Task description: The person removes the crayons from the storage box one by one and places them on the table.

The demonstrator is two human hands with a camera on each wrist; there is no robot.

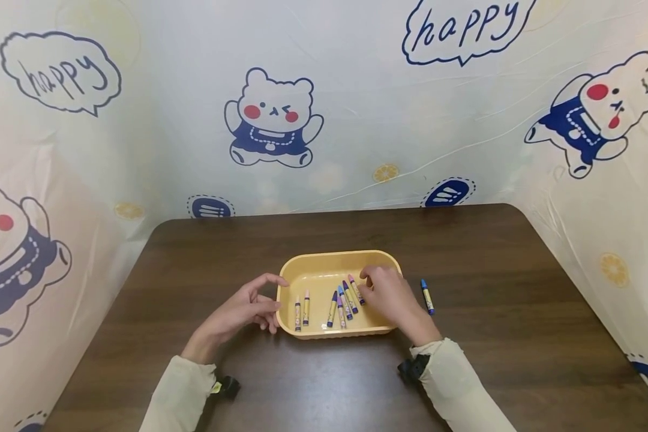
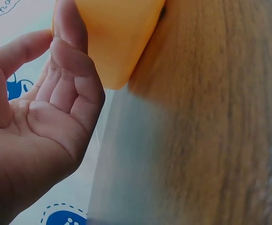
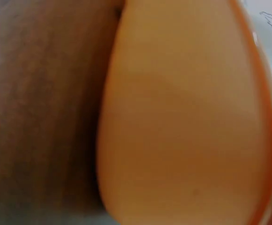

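A yellow tray (image 1: 313,259) rests on the table with several crayons inside. Two pale-tipped crayons, one of them this crayon (image 1: 306,308), lie at its left; a cluster with purple, blue and pink tips, including this purple-tipped crayon (image 1: 332,309), lies near the middle. My left hand (image 1: 243,309) holds the tray's left rim with thumb and bent fingers; the left wrist view shows the fingers against the outer wall (image 2: 119,37). My right hand (image 1: 391,294) reaches over the right rim, bent fingers beside the pink-tipped crayon (image 1: 355,289). Whether it holds anything I cannot tell.
A blue crayon (image 1: 427,297) lies on the dark wooden table (image 1: 221,246), right of the tray. Behind and beside the table hangs a pale curtain (image 1: 356,120) printed with bears. In the right wrist view the tray's outer wall (image 3: 187,112) fills most of the picture.
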